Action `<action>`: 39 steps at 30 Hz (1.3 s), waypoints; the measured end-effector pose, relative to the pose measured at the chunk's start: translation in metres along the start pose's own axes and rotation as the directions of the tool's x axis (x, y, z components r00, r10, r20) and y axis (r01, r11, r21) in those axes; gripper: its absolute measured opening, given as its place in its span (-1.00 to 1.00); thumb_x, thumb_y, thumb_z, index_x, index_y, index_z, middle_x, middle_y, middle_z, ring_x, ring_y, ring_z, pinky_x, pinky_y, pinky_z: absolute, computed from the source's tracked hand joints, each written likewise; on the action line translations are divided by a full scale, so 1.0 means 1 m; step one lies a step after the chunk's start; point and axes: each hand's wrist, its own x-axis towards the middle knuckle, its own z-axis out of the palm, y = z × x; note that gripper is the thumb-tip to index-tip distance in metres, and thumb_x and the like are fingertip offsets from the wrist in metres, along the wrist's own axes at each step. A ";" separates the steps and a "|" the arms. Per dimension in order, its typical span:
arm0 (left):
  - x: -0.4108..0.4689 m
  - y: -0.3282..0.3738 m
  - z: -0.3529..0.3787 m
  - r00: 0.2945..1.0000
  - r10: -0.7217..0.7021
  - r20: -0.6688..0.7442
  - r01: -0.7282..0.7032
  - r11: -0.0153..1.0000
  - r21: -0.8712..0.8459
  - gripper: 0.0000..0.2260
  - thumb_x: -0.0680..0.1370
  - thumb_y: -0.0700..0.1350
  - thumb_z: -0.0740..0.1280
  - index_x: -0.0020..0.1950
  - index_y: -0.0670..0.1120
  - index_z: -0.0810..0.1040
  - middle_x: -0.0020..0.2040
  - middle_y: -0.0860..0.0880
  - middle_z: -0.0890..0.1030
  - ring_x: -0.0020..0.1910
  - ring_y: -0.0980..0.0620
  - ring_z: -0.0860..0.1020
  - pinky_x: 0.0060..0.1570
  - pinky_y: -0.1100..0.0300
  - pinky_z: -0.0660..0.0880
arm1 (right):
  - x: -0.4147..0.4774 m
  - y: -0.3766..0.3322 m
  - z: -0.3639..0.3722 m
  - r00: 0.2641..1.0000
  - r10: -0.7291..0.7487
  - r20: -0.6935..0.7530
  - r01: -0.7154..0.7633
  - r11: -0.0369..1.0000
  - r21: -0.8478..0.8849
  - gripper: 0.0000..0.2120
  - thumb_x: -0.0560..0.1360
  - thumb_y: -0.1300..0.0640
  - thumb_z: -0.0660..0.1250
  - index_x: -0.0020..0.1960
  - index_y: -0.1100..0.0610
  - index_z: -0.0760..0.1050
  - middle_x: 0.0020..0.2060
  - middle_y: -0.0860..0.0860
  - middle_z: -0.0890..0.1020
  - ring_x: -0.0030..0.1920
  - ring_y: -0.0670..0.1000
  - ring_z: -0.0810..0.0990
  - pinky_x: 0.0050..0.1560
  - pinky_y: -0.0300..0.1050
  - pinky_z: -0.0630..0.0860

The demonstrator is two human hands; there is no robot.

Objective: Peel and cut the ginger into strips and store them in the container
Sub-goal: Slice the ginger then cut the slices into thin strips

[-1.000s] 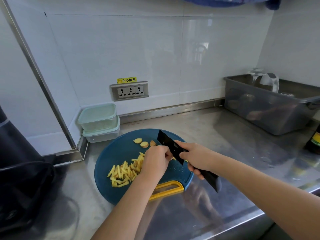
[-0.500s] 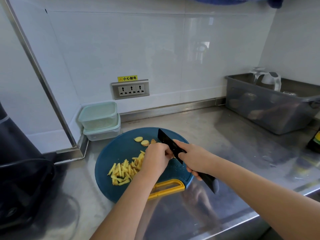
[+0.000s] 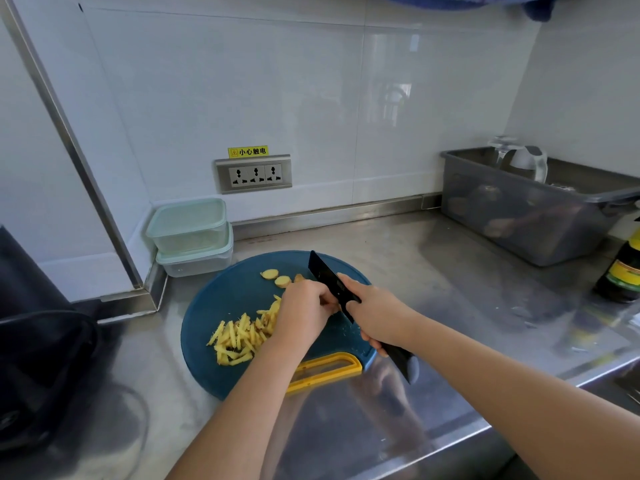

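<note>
A round blue cutting board (image 3: pixel 235 299) with a yellow handle lies on the steel counter. A pile of yellow ginger strips (image 3: pixel 239 337) sits on its left half, and a few ginger slices (image 3: pixel 277 277) lie near its far edge. My left hand (image 3: pixel 304 313) is curled over ginger at the board's middle; the piece under it is hidden. My right hand (image 3: pixel 377 315) grips a black knife (image 3: pixel 329 277), blade down beside my left fingers. Two stacked pale green containers (image 3: pixel 190 233) stand at the back left, beyond the board.
A grey plastic tub (image 3: pixel 526 216) holding a kettle stands at the back right. A dark bottle with a yellow label (image 3: pixel 623 271) is at the right edge. A black appliance (image 3: pixel 41 337) fills the left side. A wall socket (image 3: pixel 254 173) sits behind the board.
Both hands and the knife stay at the board's middle with only slight shifts. The strip pile looks the same.
</note>
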 end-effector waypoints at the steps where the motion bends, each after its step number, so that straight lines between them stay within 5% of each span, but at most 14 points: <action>1: 0.000 0.000 -0.001 1.000 0.006 -0.001 -0.006 1.000 0.003 -0.92 0.49 -0.14 0.41 -0.07 -0.04 0.69 -0.10 0.05 0.67 -0.21 0.21 0.49 -0.07 0.40 0.38 | 0.000 -0.001 0.002 1.000 -0.005 -0.013 0.005 1.000 -0.021 -0.44 0.66 0.20 -0.01 0.57 -0.20 -0.04 -0.31 0.01 0.41 -0.50 -0.03 0.40 -0.51 -0.17 0.47; 9: 0.000 0.000 -0.002 1.000 0.023 -0.010 -0.023 0.999 0.034 -0.91 0.50 -0.13 0.39 -0.04 -0.02 0.68 -0.07 0.05 0.66 -0.25 0.24 0.45 -0.13 0.44 0.34 | 0.002 -0.002 0.012 0.997 -0.012 -0.078 0.009 1.000 -0.030 -0.45 0.66 0.16 0.00 0.56 -0.20 -0.07 -0.17 0.09 0.50 -0.40 -0.02 0.49 -0.42 -0.15 0.55; 13: 0.000 0.000 -0.002 1.000 0.022 -0.011 -0.022 0.999 0.037 -0.91 0.50 -0.13 0.39 -0.05 -0.02 0.68 -0.08 0.06 0.67 -0.26 0.25 0.45 -0.14 0.45 0.33 | 0.004 -0.003 0.009 0.995 -0.029 -0.100 0.026 0.999 -0.027 -0.44 0.63 0.21 0.01 0.57 -0.13 0.02 -0.31 0.02 0.44 -0.46 -0.05 0.44 -0.55 -0.28 0.43; 28: 0.002 0.001 -0.001 1.000 -0.005 -0.012 0.006 0.995 0.095 -0.90 0.52 -0.09 0.37 -0.03 0.01 0.67 -0.07 0.07 0.65 -0.24 0.20 0.43 -0.13 0.38 0.34 | 0.013 -0.011 0.007 0.998 0.050 -0.032 -0.050 0.999 -0.006 -0.42 0.66 0.21 0.00 0.58 -0.14 -0.11 -0.29 0.07 0.46 -0.41 0.02 0.47 -0.37 -0.08 0.55; 32: 0.000 0.001 -0.003 0.999 0.007 -0.031 -0.006 0.999 0.036 -0.94 0.50 -0.11 0.40 -0.09 -0.01 0.67 -0.18 0.11 0.62 -0.23 0.20 0.48 -0.12 0.36 0.39 | 0.009 -0.002 -0.003 0.998 0.070 0.001 -0.070 0.992 0.103 -0.43 0.65 0.15 0.01 0.55 -0.27 -0.07 -0.38 0.07 0.49 -0.54 -0.07 0.40 -0.55 -0.24 0.42; 39: -0.001 0.000 -0.001 1.000 0.003 -0.026 -0.002 1.000 0.029 -0.94 0.50 -0.11 0.40 -0.09 0.01 0.67 -0.14 0.11 0.64 -0.24 0.24 0.47 -0.15 0.42 0.35 | -0.002 0.013 -0.008 0.998 0.061 0.032 -0.065 0.981 0.182 -0.41 0.65 0.16 0.05 0.55 -0.27 -0.04 -0.47 0.04 0.49 -0.59 -0.08 0.39 -0.56 -0.25 0.40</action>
